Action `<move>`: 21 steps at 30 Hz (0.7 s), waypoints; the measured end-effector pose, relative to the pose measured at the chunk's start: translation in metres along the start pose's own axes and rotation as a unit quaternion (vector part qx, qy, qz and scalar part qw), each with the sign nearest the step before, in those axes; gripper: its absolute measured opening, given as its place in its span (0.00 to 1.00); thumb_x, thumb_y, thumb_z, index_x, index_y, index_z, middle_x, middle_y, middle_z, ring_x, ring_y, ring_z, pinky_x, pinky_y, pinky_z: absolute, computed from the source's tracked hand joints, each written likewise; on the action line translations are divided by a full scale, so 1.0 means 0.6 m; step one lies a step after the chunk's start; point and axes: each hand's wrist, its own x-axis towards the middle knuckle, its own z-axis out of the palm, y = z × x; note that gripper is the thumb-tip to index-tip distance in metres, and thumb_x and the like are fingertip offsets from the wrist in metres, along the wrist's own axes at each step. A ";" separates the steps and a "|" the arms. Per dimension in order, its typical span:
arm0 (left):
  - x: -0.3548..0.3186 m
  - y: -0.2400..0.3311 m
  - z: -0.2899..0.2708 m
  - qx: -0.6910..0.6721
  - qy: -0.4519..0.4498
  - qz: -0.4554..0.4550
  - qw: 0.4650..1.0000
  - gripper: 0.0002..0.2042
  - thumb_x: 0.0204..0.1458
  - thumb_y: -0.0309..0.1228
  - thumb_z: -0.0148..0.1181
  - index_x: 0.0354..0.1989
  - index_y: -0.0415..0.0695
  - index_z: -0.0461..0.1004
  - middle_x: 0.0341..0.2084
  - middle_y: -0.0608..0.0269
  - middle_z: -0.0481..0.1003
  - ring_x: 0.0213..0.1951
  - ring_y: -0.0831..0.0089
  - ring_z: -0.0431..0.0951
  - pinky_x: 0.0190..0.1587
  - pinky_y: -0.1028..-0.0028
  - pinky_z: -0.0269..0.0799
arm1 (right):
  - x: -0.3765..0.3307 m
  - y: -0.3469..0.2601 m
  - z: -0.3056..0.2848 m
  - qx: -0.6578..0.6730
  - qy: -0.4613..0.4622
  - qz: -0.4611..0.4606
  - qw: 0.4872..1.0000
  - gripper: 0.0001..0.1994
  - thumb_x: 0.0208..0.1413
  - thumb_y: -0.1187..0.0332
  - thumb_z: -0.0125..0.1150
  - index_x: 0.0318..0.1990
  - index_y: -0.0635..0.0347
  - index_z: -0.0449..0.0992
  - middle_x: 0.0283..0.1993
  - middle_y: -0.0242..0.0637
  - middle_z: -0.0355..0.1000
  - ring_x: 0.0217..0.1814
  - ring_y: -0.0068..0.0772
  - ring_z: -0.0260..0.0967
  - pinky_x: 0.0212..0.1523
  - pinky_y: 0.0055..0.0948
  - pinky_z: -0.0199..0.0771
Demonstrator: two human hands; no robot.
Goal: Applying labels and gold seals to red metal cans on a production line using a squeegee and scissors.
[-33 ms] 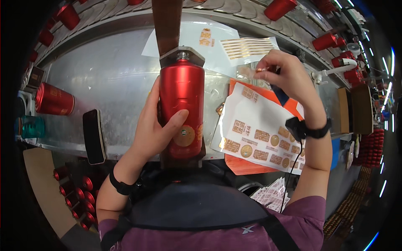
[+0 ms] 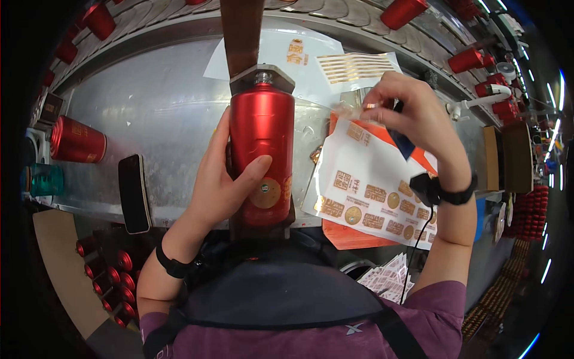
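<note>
A shiny red metallic bottle [image 2: 263,128] with a bare threaded neck and gold printing lies in a wooden holder [image 2: 242,42], its neck toward the far end. My left hand [image 2: 224,182] is closed round its left side, the thumb across the front beside a round gold label. My right hand [image 2: 397,107] is raised above the far right of the bench, thumb and finger pinched on a small clear film piece [image 2: 348,112]. A dark blue flat piece [image 2: 400,140] hangs below that palm; how it is held is hidden. Under it lies a white sheet of gold stickers [image 2: 376,161].
Another red bottle [image 2: 79,140] and a black phone [image 2: 134,194] lie at left on the metal bench [image 2: 149,102]. A sheet of gold strips [image 2: 359,67] lies at the back. Beyond runs a slatted conveyor [image 2: 335,12] with red bottles. A white pipe [image 2: 484,99] juts in at right.
My right hand has turned and shifted slightly left, and the film at its fingertips shows more. My left hand keeps its hold on the bottle.
</note>
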 end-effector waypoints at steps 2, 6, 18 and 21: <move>-0.002 0.001 -0.003 0.023 -0.002 -0.015 1.000 0.40 0.53 0.32 0.64 0.69 0.35 0.47 0.57 0.48 0.65 0.58 0.64 0.69 0.60 0.67 0.64 | 0.005 -0.069 -0.013 0.019 -0.057 -0.076 0.995 0.08 0.45 0.68 0.71 0.30 0.60 0.78 0.26 0.34 0.69 0.29 0.32 0.68 0.30 0.29 0.66; -0.001 0.001 -0.013 0.137 -0.008 -0.002 0.991 0.41 0.54 0.37 0.64 0.69 0.33 0.45 0.56 0.48 0.66 0.57 0.65 0.70 0.59 0.68 0.66 | 0.045 -0.139 -0.018 0.005 -0.151 -0.139 0.979 0.09 0.46 0.64 0.69 0.29 0.59 0.78 0.27 0.38 0.70 0.30 0.41 0.70 0.32 0.35 0.67; 0.019 0.016 -0.018 0.190 -0.020 0.036 0.981 0.47 0.48 0.26 0.66 0.71 0.37 0.38 0.62 0.48 0.58 0.63 0.61 0.63 0.60 0.64 0.66 | 0.124 -0.149 0.075 -0.117 -0.087 -0.150 0.978 0.12 0.40 0.67 0.71 0.26 0.61 0.72 0.27 0.36 0.70 0.31 0.38 0.70 0.32 0.34 0.69; 0.022 0.011 -0.023 0.151 -0.012 0.008 0.988 0.51 0.47 0.40 0.70 0.70 0.33 0.40 0.54 0.44 0.62 0.55 0.56 0.68 0.57 0.65 0.66 | 0.130 -0.131 0.067 -0.033 -0.122 -0.096 0.987 0.12 0.42 0.66 0.70 0.27 0.62 0.73 0.26 0.37 0.71 0.30 0.38 0.71 0.32 0.33 0.70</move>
